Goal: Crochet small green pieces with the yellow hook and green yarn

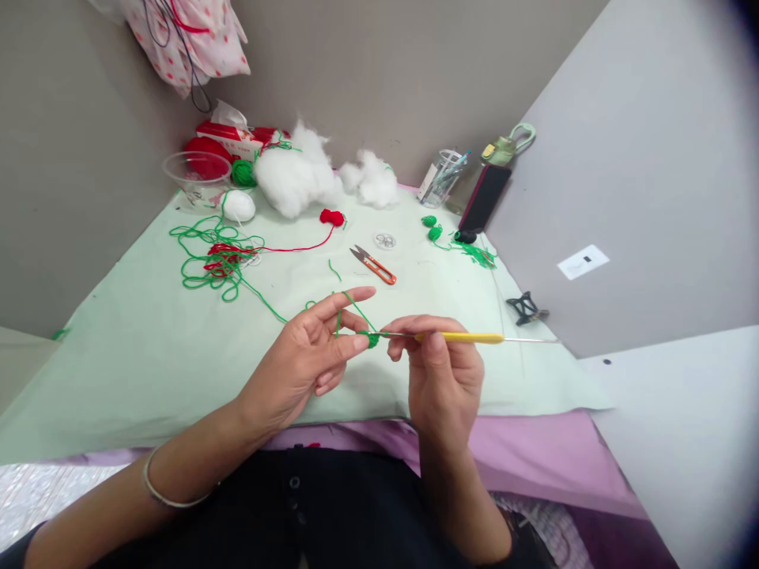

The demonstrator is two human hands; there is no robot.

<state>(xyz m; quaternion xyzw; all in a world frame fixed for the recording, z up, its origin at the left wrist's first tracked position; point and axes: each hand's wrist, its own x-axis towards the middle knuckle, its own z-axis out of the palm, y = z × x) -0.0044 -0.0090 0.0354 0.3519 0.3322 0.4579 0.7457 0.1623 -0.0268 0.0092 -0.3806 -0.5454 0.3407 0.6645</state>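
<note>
Between the thumb and fingers of my left hand [314,344] is a small green crochet piece [371,339]. Green yarn [359,307] loops over its raised index finger and runs down to the piece. My right hand [444,371] grips a crochet hook [468,337] by its yellow handle, and the metal shaft points left. The hook's tip meets the green piece; whether it sits inside a stitch is too small to tell. From my left hand a green strand leads back to a tangle of green and red yarn [222,257].
Orange thread snips [373,265] lie beyond my hands, near a small round dish [385,240] and a red crochet piece [331,217]. White stuffing [296,174], a clear tub [195,186] and a tissue box [231,141] stand behind. At right are small green pieces [435,233], a phone [485,197] and a bottle [498,150].
</note>
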